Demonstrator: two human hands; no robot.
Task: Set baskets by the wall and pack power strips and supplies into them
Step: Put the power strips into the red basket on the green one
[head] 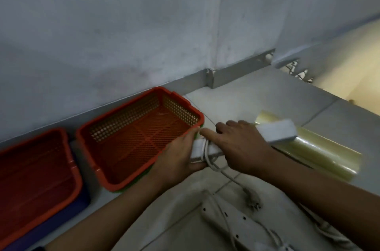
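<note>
Two orange perforated baskets stand on the floor against the wall: one (141,137) in the middle, stacked on a green one, and a second (37,170) at the left, on a blue one. Both hands hold a white power strip (275,130) just right of the middle basket. My left hand (181,156) grips its near end, where the cord (207,154) is wound around it. My right hand (240,143) covers its middle. The loose cord hangs down to a plug (254,201) on the floor.
A second white power strip (232,222) with its cord lies on the tiles at the bottom. A roll of yellowish clear film (320,152) lies to the right behind my right hand. More white cord (329,232) lies at the bottom right. A grey skirting runs along the wall.
</note>
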